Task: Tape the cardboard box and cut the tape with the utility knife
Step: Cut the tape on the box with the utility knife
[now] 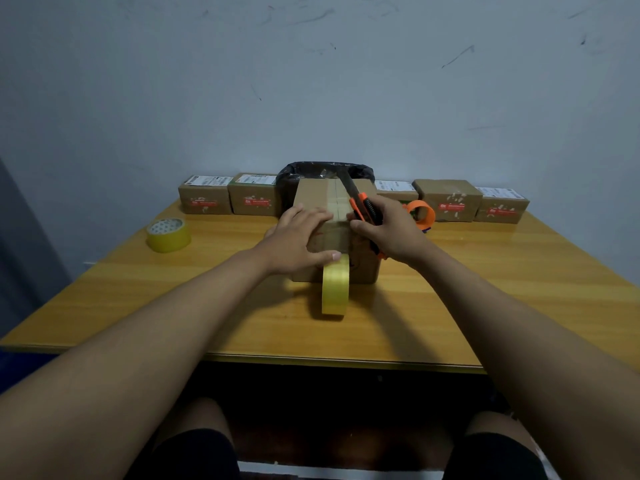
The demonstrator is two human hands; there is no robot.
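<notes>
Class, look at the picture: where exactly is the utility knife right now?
In the head view, the utility knife is in the right hand, just right of centre, over the top of the cardboard box, blade pointing away towards the black-lined bin.

Glossy wood table [485, 292]; matt cardboard box [318, 199]; shiny yellow tape [334, 289].
</notes>
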